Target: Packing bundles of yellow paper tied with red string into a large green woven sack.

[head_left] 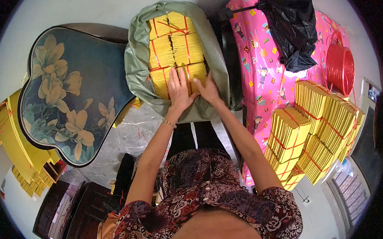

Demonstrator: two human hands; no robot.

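Note:
A grey-green woven sack (138,82) stands wide at the mouth in front of me, its rim folded outward. Inside it, bundles of folded yellow paper (186,50) are packed side by side, each tied with red plastic string. My left hand (178,90) lies on the nearest bundle, fingers stretched out over its top. Beside it, my right hand (208,89) has its fingers apart and rests at the right edge of the same near bundles, along the inner wall of the sack. Neither hand grips anything. The bottom of the sack is hidden.
At left stands a dark flower-printed table (91,90) with a wavy edge. A pink patterned table cover (255,109) lies at right, bearing a black plastic bag (297,43), a red string roll (341,69) and stacked yellow paper bundles (288,131). More yellow paper (20,126) sits far left.

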